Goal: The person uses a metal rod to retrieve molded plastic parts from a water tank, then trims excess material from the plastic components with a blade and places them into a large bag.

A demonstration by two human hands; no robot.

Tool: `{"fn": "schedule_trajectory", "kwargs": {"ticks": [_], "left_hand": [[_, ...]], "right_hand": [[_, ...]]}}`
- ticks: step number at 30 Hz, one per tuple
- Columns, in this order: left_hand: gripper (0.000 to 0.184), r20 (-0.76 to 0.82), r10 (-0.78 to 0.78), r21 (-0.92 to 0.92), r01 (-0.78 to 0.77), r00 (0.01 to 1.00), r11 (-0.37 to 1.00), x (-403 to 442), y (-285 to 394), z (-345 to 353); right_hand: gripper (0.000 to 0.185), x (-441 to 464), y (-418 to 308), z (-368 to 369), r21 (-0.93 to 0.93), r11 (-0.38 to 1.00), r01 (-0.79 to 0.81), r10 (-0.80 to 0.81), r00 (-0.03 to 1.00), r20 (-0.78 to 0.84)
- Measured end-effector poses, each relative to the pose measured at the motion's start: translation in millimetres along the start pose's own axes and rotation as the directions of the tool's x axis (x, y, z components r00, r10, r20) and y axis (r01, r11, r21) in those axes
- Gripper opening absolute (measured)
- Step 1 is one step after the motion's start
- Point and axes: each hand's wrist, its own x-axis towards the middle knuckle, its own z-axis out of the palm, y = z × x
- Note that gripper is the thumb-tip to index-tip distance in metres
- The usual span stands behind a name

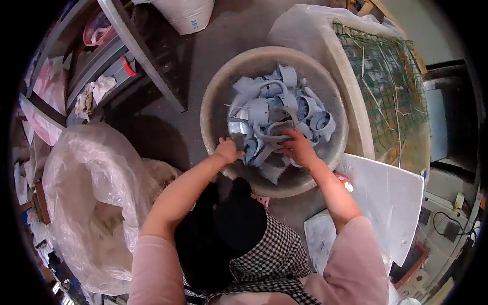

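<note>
A large round tub [213, 96] on the floor holds a heap of grey-blue moulded plastic parts [259, 109], many with round cup-like housings and curved handles. My left hand [230, 150] is at the tub's near left side, fingers closed by a small flat grey piece [237, 139]; what exactly they grip is partly hidden. Inside the tub, my right hand [299, 148] has its fingers curled on a grey plastic part [274, 137] with a curved band. Below that part, a pointed flat grey piece [273, 172] lies against the tub's near wall.
A big clear plastic bag [96, 152] stands open on the left, below a metal rack [147, 56]. At right are a pale container [351, 91] with green mesh [386, 71] and a white foam board [381, 198]. A white sack [185, 15] stands at the top.
</note>
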Motion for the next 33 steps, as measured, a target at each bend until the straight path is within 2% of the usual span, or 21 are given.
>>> {"fn": "schedule_trajectory", "kwargs": {"ticks": [2, 3, 4, 5, 6, 8, 11, 12, 13, 15, 16, 17, 19, 20, 21, 24, 26, 28, 29, 30, 33], "left_hand": [[0.065, -0.27, -0.072, -0.214, 0.013, 0.96, 0.977, -15.5, 2.0, -20.6], [0.065, -0.281, -0.069, -0.207, 0.01, 0.957, 0.978, -18.2, 4.1, -38.9], [0.066, -0.052, -0.155, -0.67, 0.081, 0.987, 0.738, -21.1, 7.2, -64.4], [0.066, 0.188, -0.109, -0.93, 0.213, 0.976, 0.301, -28.9, 12.9, -86.7], [0.066, 0.175, -0.113, -0.93, 0.202, 0.978, 0.308, -43.3, 24.0, -105.4], [0.061, 0.001, 0.009, -0.999, 0.002, 1.0, -0.054, -71.9, 52.3, -138.1], [0.054, -0.134, 0.002, -0.989, -0.133, 0.991, -0.066, -95.8, 90.1, -161.9], [0.034, -0.195, -0.014, -0.963, -0.194, 0.981, -0.186, -96.6, 100.0, -159.4], [0.034, -0.21, -0.01, -0.963, -0.209, 0.978, -0.172, -107.5, 108.1, -164.9], [0.019, -0.483, -0.095, -0.876, -0.48, 0.87, 0.053, -130.8, 117.7, -173.6], [0.024, -0.569, -0.122, -0.816, -0.539, 0.813, 0.21, -141.9, 121.1, -176.7], [0.024, -0.581, -0.115, -0.806, -0.549, 0.806, 0.224, -154.4, 124.0, -179.6], [0.027, -0.741, -0.101, -0.599, -0.585, 0.664, 0.547, -178.3, 128.5, -180.7], [0.029, -0.872, -0.023, -0.371, -0.63, 0.489, 0.682, -187.4, 131.8, -182.1], [0.029, -0.876, -0.015, -0.359, -0.633, 0.481, 0.686, -195.3, 136.8, -183.0], [0.02, -0.867, 0.04, -0.307, -0.596, 0.497, 0.742, -219.6, 156.7, -189.0], [0.026, -0.435, 0.081, -0.857, -0.44, 0.897, 0.268, -227.8, 166.7, -195.6], [0.065, -0.361, 0.282, -0.924, -0.3, 0.889, -0.236, -226.0, 169.7, -195.1], [0.078, -0.322, 0.313, -0.891, -0.174, 0.893, -0.42, -231.9, 176.4, -199.6], [0.078, -0.324, 0.307, -0.888, -0.176, 0.895, -0.425, -236.4, 180.0, -200.6], [0.09, -0.379, 0.404, -0.815, -0.093, 0.833, -0.572, -243.4, 188.6, -202.0]], "right_hand": [[0.027, -3.1, -14.5, -15.4, 0.194, 0.981, 0.021, 0.01, 0.987, -0.158], [0.027, -3.6, -24.5, -21.4, 0.187, 0.982, 0.027, 0.005, 0.986, -0.168], [0.028, -5.3, -37.4, -24.9, 0.195, 0.981, 0.001, 0.044, 0.973, -0.225], [0.031, -7.5, -47.8, -27.5, 0.205, 0.979, -0.022, 0.081, 0.956, -0.283], [0.036, -11.1, -53.9, -29.0, 0.23, 0.973, -0.007, 0.079, 0.949, -0.306], [0.037, -10.5, -71.2, -36.9, 0.146, 0.987, 0.069, -0.001, 0.906, -0.423], [0.04, -12.5, -96.3, -43.7, 0.022, 0.974, 0.225, -0.174, 0.807, -0.565], [0.041, -14.6, -103.2, -46.5, -0.082, 0.959, 0.271, -0.273, 0.811, -0.517], [0.041, -17.8, -111.0, -52.7, -0.181, 0.931, 0.317, -0.365, 0.812, -0.457], [0.036, -29.4, -125.1, -65.7, -0.197, 0.945, 0.261, -0.321, 0.852, -0.413], [0.034, -37.3, -127.5, -70.2, -0.03, 0.966, 0.258, -0.24, 0.842, -0.482], [0.032, -45.0, -129.1, -75.0, 0.139, 0.955, 0.262, -0.151, 0.833, -0.532], [0.039, -58.4, -119.0, -78.4, 0.225, 0.954, 0.2, -0.074, 0.879, -0.47], [0.042, -61.4, -115.3, -81.6, 0.635, 0.738, 0.228, 0.139, 0.869, -0.474], [0.046, -63.4, -112.0, -83.3, 0.898, 0.355, 0.258, 0.325, 0.867, -0.378], [0.047, -59.6, -148.5, -141.0, 0.893, 0.161, 0.419, 0.404, 0.798, -0.447], [0.045, -46.1, -163.0, -157.7, 0.888, 0.273, 0.37, 0.451, 0.766, -0.458], [0.046, -42.8, -165.5, -167.9, 0.883, 0.371, 0.289, 0.495, 0.742, -0.451], [0.044, -41.5, -162.9, -173.8, 0.977, 0.077, 0.201, 0.532, 0.82, -0.211], [0.044, -42.4, -161.5, -177.2, 0.972, -0.218, 0.09, 0.493, 0.87, 0.03], [0.048, -47.8, -145.4, -163.9, 0.964, -0.267, 0.016, 0.384, 0.919, 0.091]]}}
